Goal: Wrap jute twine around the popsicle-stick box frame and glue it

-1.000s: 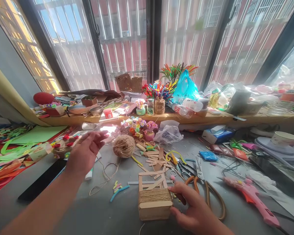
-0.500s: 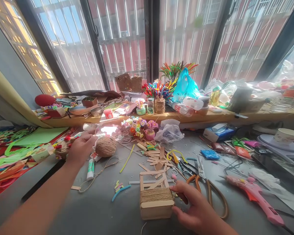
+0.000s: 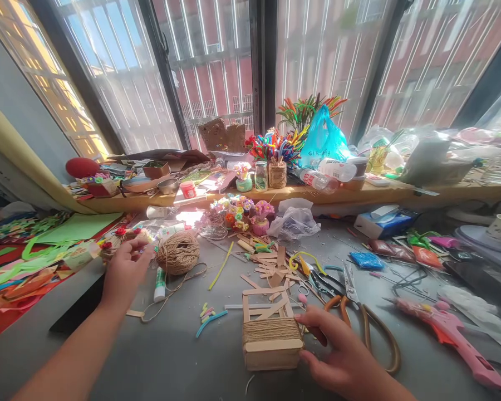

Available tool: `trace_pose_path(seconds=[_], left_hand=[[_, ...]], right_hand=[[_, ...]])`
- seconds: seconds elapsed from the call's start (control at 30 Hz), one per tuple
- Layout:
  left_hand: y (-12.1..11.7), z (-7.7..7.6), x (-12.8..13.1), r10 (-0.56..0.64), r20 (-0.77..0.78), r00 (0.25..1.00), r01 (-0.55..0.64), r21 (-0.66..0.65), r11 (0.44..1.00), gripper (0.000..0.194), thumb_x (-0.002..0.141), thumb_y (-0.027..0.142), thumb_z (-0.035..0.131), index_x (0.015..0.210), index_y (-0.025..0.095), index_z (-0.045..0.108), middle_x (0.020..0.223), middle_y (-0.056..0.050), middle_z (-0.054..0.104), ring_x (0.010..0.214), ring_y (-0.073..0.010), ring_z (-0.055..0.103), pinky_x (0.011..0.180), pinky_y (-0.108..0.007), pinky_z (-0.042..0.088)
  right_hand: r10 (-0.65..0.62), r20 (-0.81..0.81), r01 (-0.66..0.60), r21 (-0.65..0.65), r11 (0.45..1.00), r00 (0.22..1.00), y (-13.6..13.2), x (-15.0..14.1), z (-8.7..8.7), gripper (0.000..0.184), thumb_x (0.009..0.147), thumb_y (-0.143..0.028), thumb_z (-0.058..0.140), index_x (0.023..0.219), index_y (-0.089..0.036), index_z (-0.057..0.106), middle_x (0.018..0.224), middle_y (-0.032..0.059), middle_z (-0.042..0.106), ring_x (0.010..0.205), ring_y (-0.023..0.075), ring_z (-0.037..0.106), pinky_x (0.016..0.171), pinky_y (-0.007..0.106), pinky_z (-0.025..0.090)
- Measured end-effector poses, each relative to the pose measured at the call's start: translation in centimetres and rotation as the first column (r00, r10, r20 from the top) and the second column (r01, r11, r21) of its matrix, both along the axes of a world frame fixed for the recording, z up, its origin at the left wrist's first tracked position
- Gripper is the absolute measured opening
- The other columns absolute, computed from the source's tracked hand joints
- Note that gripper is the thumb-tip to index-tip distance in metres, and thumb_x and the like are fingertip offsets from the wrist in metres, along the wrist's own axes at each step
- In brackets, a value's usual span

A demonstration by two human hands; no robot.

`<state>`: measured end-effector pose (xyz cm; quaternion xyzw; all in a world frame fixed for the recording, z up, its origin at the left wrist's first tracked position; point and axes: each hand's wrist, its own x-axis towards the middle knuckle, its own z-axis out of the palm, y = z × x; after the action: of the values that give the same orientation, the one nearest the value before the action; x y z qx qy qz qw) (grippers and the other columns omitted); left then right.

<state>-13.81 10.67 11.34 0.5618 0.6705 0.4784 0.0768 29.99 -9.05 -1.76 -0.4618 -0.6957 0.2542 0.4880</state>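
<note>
A small box of popsicle sticks (image 3: 271,352), wound with twine round its middle, stands on the grey table near me. My right hand (image 3: 342,359) rests against its right side, with thumb and forefinger pressed on it. A ball of twine (image 3: 178,253) lies further back on the left, its loose strand looping over the table. Just left of the ball is my left hand (image 3: 125,270), fingers curled and pinched together; what they hold is too small to make out. A white glue stick (image 3: 161,283) lies between that hand and the ball.
Orange-handled scissors (image 3: 361,326) and a pink glue gun (image 3: 457,341) lie right of the box. Loose popsicle sticks (image 3: 271,263) are scattered behind it. Coloured paper scraps (image 3: 33,262) cover the left side. A crowded wooden ledge (image 3: 359,195) runs under the window.
The twine ball has rolled left, close to my left hand. That hand went from open to curled and drew back toward me. My right hand has stayed on the box.
</note>
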Motion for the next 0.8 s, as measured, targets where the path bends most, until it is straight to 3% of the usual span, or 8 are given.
trace_pose_path(seconds=[0.1, 0.17, 0.27, 0.4, 0.6, 0.8], left_hand=[[-0.3, 0.7, 1.1, -0.187, -0.221, 0.957, 0.158, -0.141, 0.977, 0.025, 0.107, 0.031, 0.079, 0.129, 0.020, 0.075, 0.144, -0.010, 0.072, 0.133, -0.0324, 0.069, 0.114, -0.057, 0.057], [0.8, 1.2, 1.6, -0.263, -0.298, 0.918, 0.193, -0.244, 0.950, 0.033, 0.106, 0.032, 0.081, 0.136, 0.021, 0.073, 0.150, -0.011, 0.069, 0.139, -0.0348, 0.065, 0.118, -0.061, 0.053], [3.3, 1.5, 1.5, -0.296, -0.336, 0.894, 0.148, -0.401, 0.904, 0.043, 0.108, 0.038, 0.078, 0.145, 0.019, 0.067, 0.148, -0.013, 0.068, 0.129, -0.0338, 0.071, 0.109, -0.058, 0.061], [5.0, 1.2, 0.7, -0.334, -0.368, 0.867, 0.091, -0.544, 0.834, 0.037, 0.110, 0.038, 0.075, 0.142, 0.019, 0.068, 0.141, -0.011, 0.072, 0.116, -0.0290, 0.076, 0.098, -0.050, 0.067], [3.5, 1.3, 1.6, -0.360, -0.510, 0.781, -0.049, -0.624, 0.780, 0.037, 0.110, 0.039, 0.075, 0.141, 0.019, 0.069, 0.138, -0.011, 0.073, 0.116, -0.0296, 0.076, 0.097, -0.050, 0.066], [2.6, 4.1, 2.5, -0.338, -0.631, 0.699, -0.188, -0.617, 0.764, 0.034, 0.110, 0.038, 0.075, 0.138, 0.019, 0.070, 0.138, -0.011, 0.073, 0.116, -0.0295, 0.076, 0.098, -0.050, 0.066]], right_hand=[[-0.009, 0.004, 0.009, 0.003, 1.000, 1.000, -0.1, 0.1, 0.0, 0.042, 0.083, -0.018, 0.080, 0.123, -0.027, 0.079, 0.096, 0.0042, 0.076, 0.076, 0.0208, 0.069, 0.075, 0.028, 0.066], [-0.013, 0.000, 0.013, 0.008, 1.000, 1.000, -0.1, 0.2, -0.1, 0.040, 0.084, -0.020, 0.080, 0.124, -0.027, 0.079, 0.096, 0.0044, 0.076, 0.075, 0.0207, 0.069, 0.075, 0.029, 0.067], [-0.021, 0.005, 0.021, 0.007, 1.000, 1.000, -0.1, 0.4, -0.3, 0.041, 0.085, -0.021, 0.079, 0.125, -0.026, 0.079, 0.097, 0.0051, 0.077, 0.076, 0.0216, 0.070, 0.076, 0.029, 0.066], [-0.014, 0.047, 0.014, -0.001, 1.000, 0.999, -0.1, 0.6, -0.7, 0.042, 0.083, -0.018, 0.078, 0.125, -0.026, 0.078, 0.099, 0.0058, 0.080, 0.073, 0.0207, 0.071, 0.073, 0.027, 0.065], [-0.024, 0.073, 0.024, -0.004, 1.000, 0.997, 0.0, 0.8, -1.4, 0.044, 0.082, -0.018, 0.079, 0.125, -0.026, 0.079, 0.109, 0.0084, 0.084, 0.075, 0.0213, 0.073, 0.071, 0.027, 0.065], [-0.025, 0.061, 0.026, -0.017, 1.000, 0.998, 0.0, 0.8, -1.7, 0.044, 0.083, -0.019, 0.080, 0.127, -0.026, 0.078, 0.114, 0.0098, 0.085, 0.078, 0.0220, 0.076, 0.076, 0.027, 0.066]])
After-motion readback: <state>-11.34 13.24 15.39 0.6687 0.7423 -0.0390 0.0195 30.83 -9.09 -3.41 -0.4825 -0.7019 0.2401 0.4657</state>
